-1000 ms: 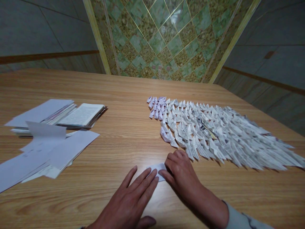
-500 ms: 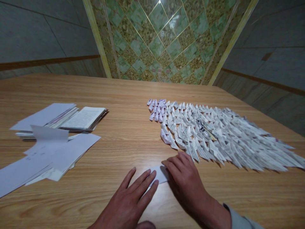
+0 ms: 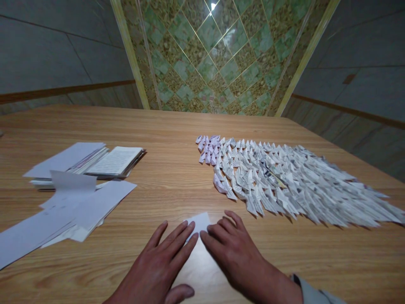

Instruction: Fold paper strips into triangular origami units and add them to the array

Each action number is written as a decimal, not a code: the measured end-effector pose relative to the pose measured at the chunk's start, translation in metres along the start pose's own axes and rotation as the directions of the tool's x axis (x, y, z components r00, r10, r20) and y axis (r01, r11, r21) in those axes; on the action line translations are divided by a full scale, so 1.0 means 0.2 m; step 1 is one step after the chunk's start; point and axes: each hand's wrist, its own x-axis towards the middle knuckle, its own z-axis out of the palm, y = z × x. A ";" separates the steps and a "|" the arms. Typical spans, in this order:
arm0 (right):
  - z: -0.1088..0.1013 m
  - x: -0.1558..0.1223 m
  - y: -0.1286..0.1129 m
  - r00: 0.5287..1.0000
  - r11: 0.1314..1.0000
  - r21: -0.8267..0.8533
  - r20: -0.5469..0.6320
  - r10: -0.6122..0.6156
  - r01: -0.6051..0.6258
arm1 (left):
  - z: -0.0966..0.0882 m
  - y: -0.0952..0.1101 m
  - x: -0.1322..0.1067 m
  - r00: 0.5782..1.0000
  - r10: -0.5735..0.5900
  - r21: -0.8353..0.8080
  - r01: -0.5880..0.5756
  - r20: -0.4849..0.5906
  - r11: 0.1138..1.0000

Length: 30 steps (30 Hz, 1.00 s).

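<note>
A small piece of white paper (image 3: 200,221) lies flat on the wooden table in front of me, partly covered by my fingers. My left hand (image 3: 158,261) rests over its left side, fingers stretched out and thumb apart, the fingertips pressing on the paper. At the paper's lower right edge is my right hand (image 3: 230,245), its fingers bent and closed on that edge, with the little finger lifted away. The right thumb is hidden. Beyond it, many folded paper pieces (image 3: 272,177) stand in tight rows, mostly white and printed, with some light purple ones at the left end.
To the left lie loose white sheets (image 3: 104,202), one bent upright. Behind them sit a stack of papers (image 3: 69,156) and a printed pad of pages (image 3: 115,160). The wooden table (image 3: 164,169) reaches back to a tiled green wall (image 3: 209,63).
My right hand has moved left along the paper, closer to my left hand, and its little finger has lifted. The left hand has shifted slightly left. The paper looks shorter on its right side.
</note>
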 end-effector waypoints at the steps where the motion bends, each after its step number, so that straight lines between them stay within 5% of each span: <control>1: 0.00 0.00 0.00 1.000 1.000 0.002 0.022 0.001 -0.001 | -0.01 -0.01 -0.01 1.000 0.000 0.004 0.000 0.001 1.000; 11: -0.01 0.01 0.00 1.000 1.000 0.006 0.004 0.010 -0.010 | -0.10 -0.05 -0.04 0.999 0.034 0.051 -0.032 -0.039 0.998; 18: 0.00 0.01 0.01 0.984 0.998 0.025 -0.168 0.054 -0.050 | 0.03 0.02 -0.05 0.990 0.017 0.109 -0.001 -0.144 0.994; 21: 0.00 0.01 -0.02 0.991 0.996 0.085 -0.122 0.046 -0.036 | 0.07 0.05 -0.03 0.974 0.008 0.066 0.007 -0.228 0.998; 25: 0.00 0.03 -0.04 0.995 0.988 0.129 -0.050 0.091 -0.084 | 0.01 0.04 -0.01 0.948 -0.005 -0.012 0.002 -0.317 1.000; 30: 0.01 0.03 -0.01 0.985 0.956 0.269 -0.085 0.147 -0.119 | -0.06 0.02 0.02 0.968 -0.017 0.004 0.019 -0.251 1.000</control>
